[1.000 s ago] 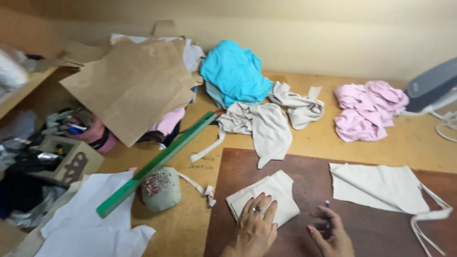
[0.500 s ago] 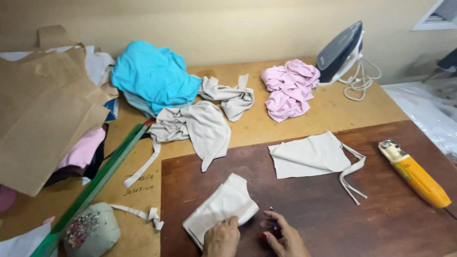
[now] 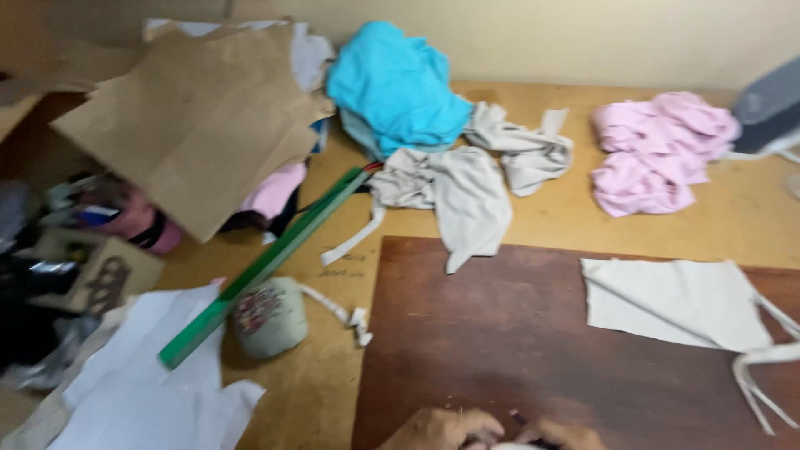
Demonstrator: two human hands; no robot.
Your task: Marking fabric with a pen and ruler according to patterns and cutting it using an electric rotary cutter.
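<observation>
At the bottom centre of the frame only the knuckles of the left hand (image 3: pixel 446 429) and the right hand (image 3: pixel 557 434) show, close together, almost touching, at the near edge of the dark brown board (image 3: pixel 500 333). A sliver of pale cloth (image 3: pixel 515 447) peeks out between them at the very bottom edge; it is probably a folded beige piece, but the frame cuts it off and is blurred, so I cannot tell whether either hand is clamped on it or merely resting against it.

To handle that piece well, it seems best to keep it flat on the board, fingers spread on top to hold the layers aligned, working over the bare wood rather than off the edge.

At the right of the frame a flat beige fabric piece with ties (image 3: pixel 671 302) lies on the board, well apart from the hands. Above the board, crumpled beige garments (image 3: pixel 467 187) spill over its top edge. Further up sit a turquoise cloth heap (image 3: pixel 392 83) and, upper right, pink fabric (image 3: pixel 654 150). Left of the board lie a long green ruler (image 3: pixel 267 267), a rounded pincushion (image 3: pixel 268 317) just beside it, white paper (image 3: pixel 150 383) and brown paper patterns (image 3: pixel 192 125). Nothing crowds the hands.
</observation>
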